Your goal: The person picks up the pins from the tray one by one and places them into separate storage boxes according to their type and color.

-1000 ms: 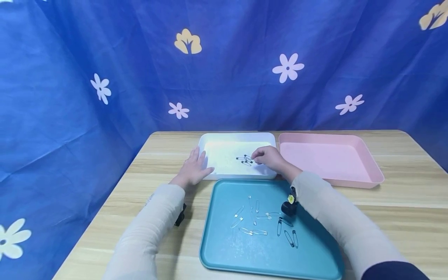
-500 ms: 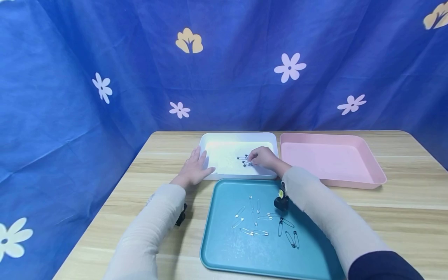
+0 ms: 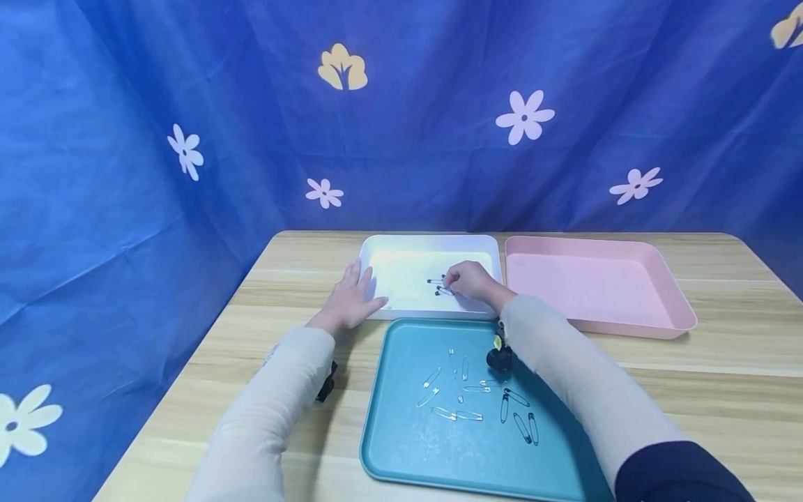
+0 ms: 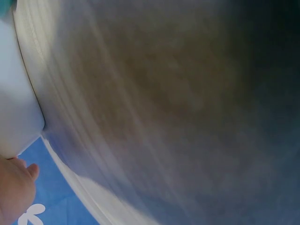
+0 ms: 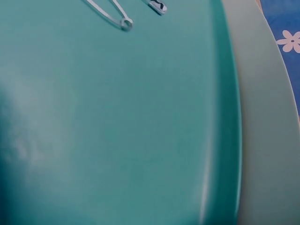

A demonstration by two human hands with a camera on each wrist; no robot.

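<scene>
My left hand (image 3: pixel 349 300) lies with spread, straight fingers along the left rim of the white tray (image 3: pixel 401 243). The left wrist view catches part of this hand (image 4: pixel 15 190) against the tray's pale wall (image 4: pixel 21 103). Inside the white tray, my right hand (image 3: pixel 470 280) reaches down with curled fingers, thumb and forefinger pinching at a small group of black safety pins (image 3: pixel 444 291). The fingers cover part of that group. Nearer me, the teal tray (image 3: pixel 433 460) bears several silver safety pins (image 3: pixel 470 415) and, at their right, several black safety pins (image 3: pixel 533 429).
A pink tray (image 3: pixel 583 279) stands right of the white one on the wooden table (image 3: pixel 740 390). The teal tray sits close in front of the white tray. A blue flowered cloth (image 3: pixel 414 139) hangs behind the table.
My right hand has moved slightly left over the black safety pins in the white tray, and those pins have shifted. The left hand stays at the tray's rim.
</scene>
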